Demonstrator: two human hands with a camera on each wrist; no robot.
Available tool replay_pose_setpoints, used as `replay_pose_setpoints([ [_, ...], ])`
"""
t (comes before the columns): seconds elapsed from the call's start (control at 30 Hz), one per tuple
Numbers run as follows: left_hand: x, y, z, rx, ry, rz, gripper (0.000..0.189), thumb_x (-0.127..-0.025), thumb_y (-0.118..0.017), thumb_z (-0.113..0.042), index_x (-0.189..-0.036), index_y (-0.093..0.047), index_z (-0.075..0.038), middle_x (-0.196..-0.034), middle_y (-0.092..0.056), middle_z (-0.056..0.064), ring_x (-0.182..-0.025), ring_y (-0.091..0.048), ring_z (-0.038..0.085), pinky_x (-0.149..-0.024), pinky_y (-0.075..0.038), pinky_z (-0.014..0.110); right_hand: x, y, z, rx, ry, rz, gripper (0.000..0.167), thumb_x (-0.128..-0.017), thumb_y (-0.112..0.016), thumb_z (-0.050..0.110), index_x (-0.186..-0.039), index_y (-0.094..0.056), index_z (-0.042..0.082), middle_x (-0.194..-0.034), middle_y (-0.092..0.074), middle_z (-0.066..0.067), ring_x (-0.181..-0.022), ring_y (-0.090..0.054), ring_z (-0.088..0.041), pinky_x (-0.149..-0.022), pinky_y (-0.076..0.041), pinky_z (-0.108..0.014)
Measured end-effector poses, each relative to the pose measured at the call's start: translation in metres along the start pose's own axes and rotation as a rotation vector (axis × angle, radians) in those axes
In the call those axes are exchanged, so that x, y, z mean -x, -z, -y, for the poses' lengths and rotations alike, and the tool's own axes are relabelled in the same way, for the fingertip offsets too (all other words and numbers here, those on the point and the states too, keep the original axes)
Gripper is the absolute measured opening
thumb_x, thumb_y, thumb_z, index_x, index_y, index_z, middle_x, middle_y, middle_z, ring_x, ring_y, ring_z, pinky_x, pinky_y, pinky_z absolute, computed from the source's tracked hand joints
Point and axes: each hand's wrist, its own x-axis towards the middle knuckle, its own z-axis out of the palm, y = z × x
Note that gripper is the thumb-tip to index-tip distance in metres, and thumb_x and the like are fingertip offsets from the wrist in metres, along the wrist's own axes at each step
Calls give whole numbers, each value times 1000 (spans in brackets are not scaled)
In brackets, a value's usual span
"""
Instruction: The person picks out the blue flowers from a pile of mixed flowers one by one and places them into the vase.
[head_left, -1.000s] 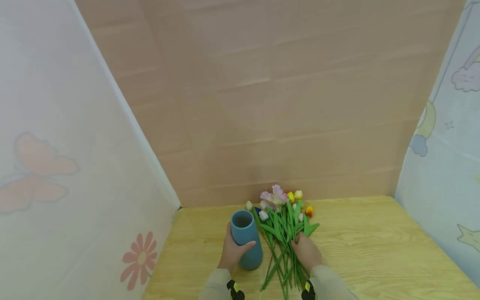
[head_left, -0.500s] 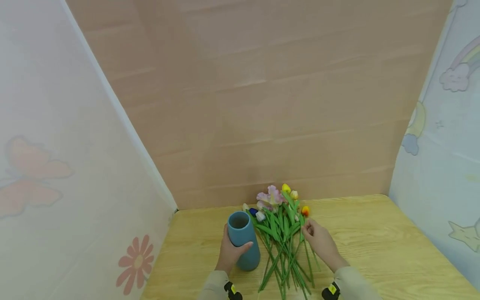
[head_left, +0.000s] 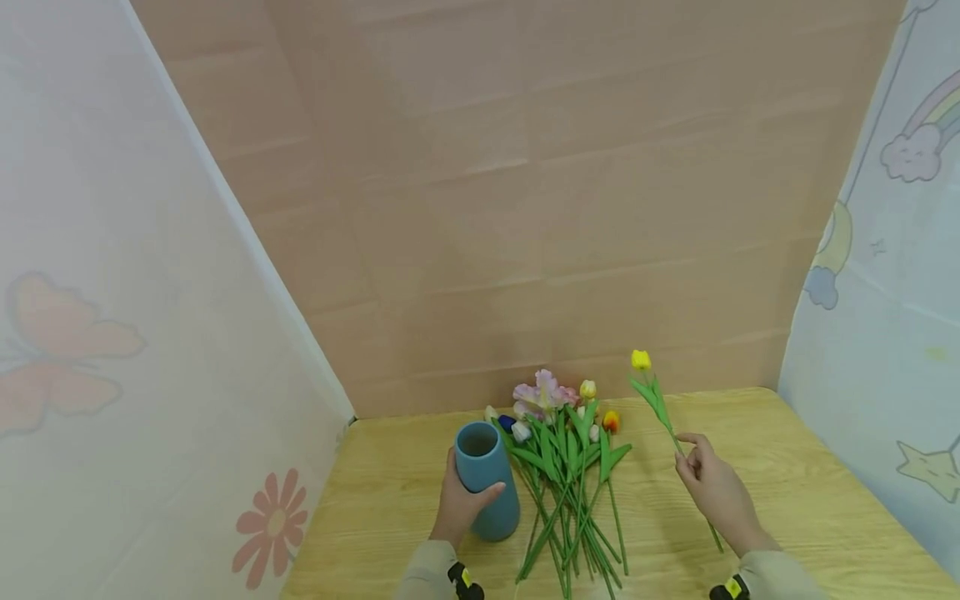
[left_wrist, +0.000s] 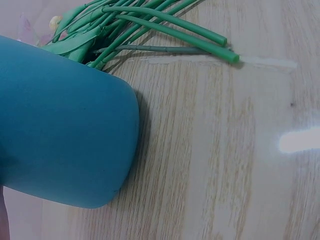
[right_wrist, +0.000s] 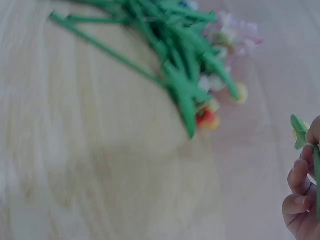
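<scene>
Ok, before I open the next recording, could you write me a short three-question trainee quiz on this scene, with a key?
1. True or false: the left hand holds the blue vase.
2. What colour is the bloom on the stem that the right hand pinches? A) blue B) yellow C) white
3. In the head view, what lies on the table between the blue vase and the right hand?

Key:
1. True.
2. B, it is the yellow flower.
3. The bunch of flowers.

The blue vase (left_wrist: 67, 125) (in the left wrist view) runs past the left edge.
</scene>
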Motion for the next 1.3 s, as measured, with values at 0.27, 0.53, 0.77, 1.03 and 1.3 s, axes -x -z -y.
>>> replay_pose_setpoints([
  [0.27,0,0,1,5,13,-4,90,-74,-85,-29,-146,-31,-25,-137,-50,8,-124,-49,35,-94,-42,62,4,-13,-32,60,-129,220,38,-101,-45,19,-132,-43,-2,-67,-47,4,-43,-35,-4,-38,-31,-20],
  [0.53,-2,0,5,6,7,6,88,-74,-85,-27,-145,-32,-25,-136,-50,8,-123,-50,34,-94,-43,60,10,-21,-55,87,-194,379,33,-98,-51,14,-122,-46,-7,-72,-59,0,-49,-46,-12,-43,-37,-25],
  [0.77,-3,0,3,4,18,2,88,-74,-85,-29,-144,-32,-25,-136,-50,8,-123,-50,34,-94,-43,59,2,-20,-48,119,-254,460,30,-95,-49,13,-114,-53,-10,-84,-66,-8,-64,-55,-14,-52,-45,-31],
  [1.03,-2,0,3,19,-15,1,88,-75,-85,-23,-145,-32,-22,-136,-50,9,-122,-50,34,-93,-43,59,-14,-59,16,38,-182,479,20,-96,-52,15,-109,-60,2,-80,-64,-2,-56,-50,-14,-49,-39,-30],
  [1.3,-1,-2,3,25,-4,0,89,-75,-84,-23,-146,-30,-22,-137,-49,10,-123,-50,35,-93,-43,59,-11,-114,60,-107,-114,492,10,-95,-56,11,-88,-50,10,-71,-49,-1,-58,-43,-13,-51,-34,-27],
])
